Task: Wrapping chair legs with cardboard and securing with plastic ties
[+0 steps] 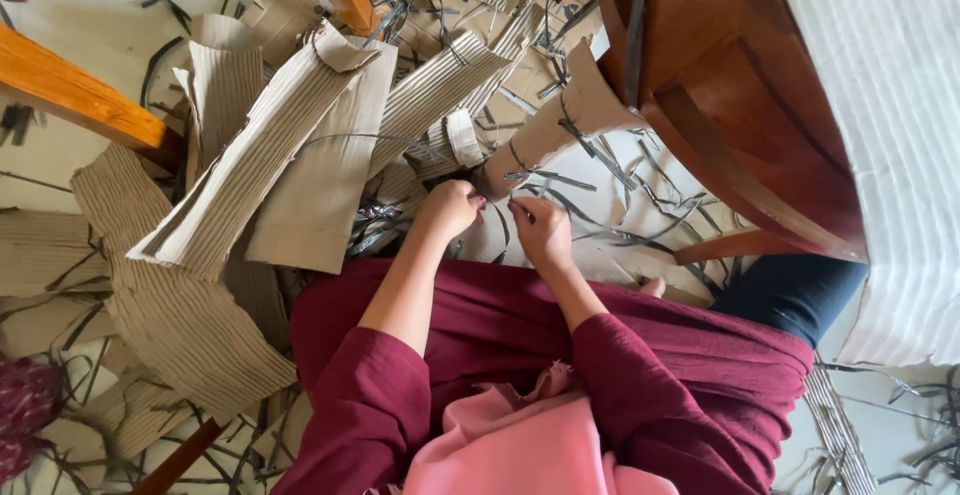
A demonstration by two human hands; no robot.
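I sit on the floor, and my left hand [450, 207] and right hand [541, 229] are close together above my lap. The fingers of both are curled narrow, pinching a thin dark strip [497, 217] between them so it stays tight. Brown corrugated cardboard sheets [250, 170] lie at ten o'clock, within reach.

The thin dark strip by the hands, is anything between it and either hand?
Nothing visible. The left hand and right hand both sit right at the thin dark strip, with corrugated cardboard sheets lying off to the side.
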